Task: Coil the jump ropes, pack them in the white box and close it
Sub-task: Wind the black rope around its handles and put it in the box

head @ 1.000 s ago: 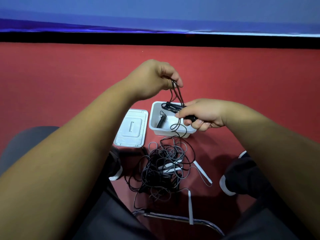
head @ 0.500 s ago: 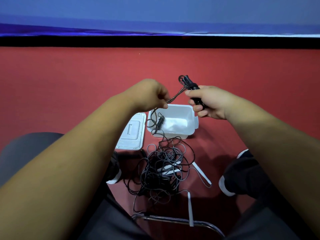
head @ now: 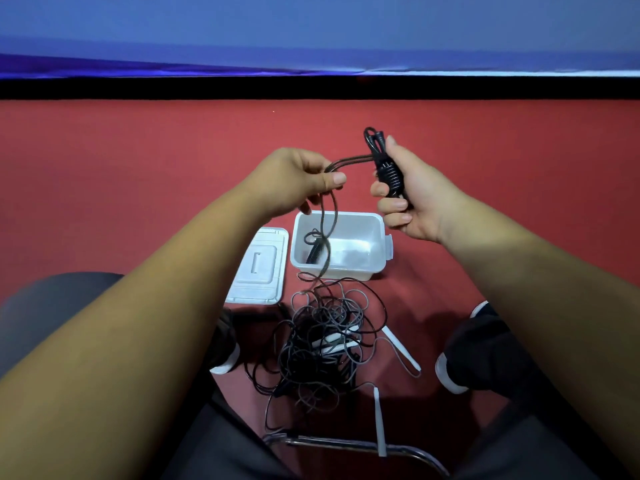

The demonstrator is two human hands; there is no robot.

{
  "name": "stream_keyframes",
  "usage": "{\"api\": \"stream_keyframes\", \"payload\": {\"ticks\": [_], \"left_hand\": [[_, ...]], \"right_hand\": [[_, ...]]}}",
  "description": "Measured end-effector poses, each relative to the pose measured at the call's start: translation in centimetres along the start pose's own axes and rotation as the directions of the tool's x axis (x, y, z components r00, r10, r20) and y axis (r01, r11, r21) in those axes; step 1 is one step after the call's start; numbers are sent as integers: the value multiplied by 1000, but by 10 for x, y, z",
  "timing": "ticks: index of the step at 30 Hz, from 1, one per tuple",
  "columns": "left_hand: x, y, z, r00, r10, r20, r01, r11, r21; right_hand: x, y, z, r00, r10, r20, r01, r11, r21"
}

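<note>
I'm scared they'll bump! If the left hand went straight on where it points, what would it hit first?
Probably the right hand, gripping the rope bundle. The left hand points sideways at it, pinching the cord stretched between them. Depth is unclear, so it might slip past.

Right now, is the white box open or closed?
Open. The white box is uncovered: its lid lies flat on the floor beside it, and a black rope bundle shows inside.

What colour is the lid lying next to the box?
White. The lid lies flat beside the white box; the head view shows it best.
</note>
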State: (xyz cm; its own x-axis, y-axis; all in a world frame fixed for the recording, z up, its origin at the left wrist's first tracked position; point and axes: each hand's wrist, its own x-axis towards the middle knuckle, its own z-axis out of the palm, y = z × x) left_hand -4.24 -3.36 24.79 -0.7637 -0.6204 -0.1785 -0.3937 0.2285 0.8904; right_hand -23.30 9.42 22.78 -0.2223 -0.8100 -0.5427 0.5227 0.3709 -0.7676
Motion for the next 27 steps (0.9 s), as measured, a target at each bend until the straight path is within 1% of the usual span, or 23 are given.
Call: {"api": "stream_keyframes", "payload": {"ticks": [3, 6, 10, 12, 14, 15, 16, 18, 22, 24, 27], "left_hand": [[-1, 2, -3, 996, 81, 38, -83, 995, 50], [-3, 2, -6, 987, 121, 103, -120, 993, -12], [-5, 2, -7, 978, 106, 182, -74, 982, -173], [-4, 2, -7, 976, 94, 197, -53, 977, -208], [-3, 0, -8, 981, 62, 182, -22, 976, -215], [-2, -2, -9, 986, 42, 164, -13, 984, -179], [-1, -4, -10, 989, 31, 146, -15, 994, -104], [0, -9, -9, 992, 24, 125, -36, 995, 89], [1, -15, -6, 996, -37, 83, 4, 932, 364], [2, -16, -6, 996, -62, 71, 24, 897, 442], [2, -15, -5, 994, -80, 69, 39, 880, 473]], "right_hand": [[0, -1, -1, 1000, -8, -11, 8, 1000, 19], [-1, -2, -1, 1000, -11, -11, 12, 1000, 24], [-3, -5, -1, 1000, -10, 4, 10, 999, 43], [-4, -7, -1, 1000, -6, 10, 6, 999, 47], [-4, -9, -2, 1000, 5, 22, -7, 998, 57], [-5, -10, -2, 1000, 12, 26, -13, 998, 56], [-6, -11, -2, 999, 17, 28, -18, 999, 49], [-7, -13, -1, 999, 28, 41, -29, 1000, 13], [-12, -13, 3, 992, 76, 101, -67, 993, -94], [-15, -13, 5, 984, 108, 141, -88, 986, -144], [-21, -13, 10, 958, 171, 230, -137, 978, -158]]}}
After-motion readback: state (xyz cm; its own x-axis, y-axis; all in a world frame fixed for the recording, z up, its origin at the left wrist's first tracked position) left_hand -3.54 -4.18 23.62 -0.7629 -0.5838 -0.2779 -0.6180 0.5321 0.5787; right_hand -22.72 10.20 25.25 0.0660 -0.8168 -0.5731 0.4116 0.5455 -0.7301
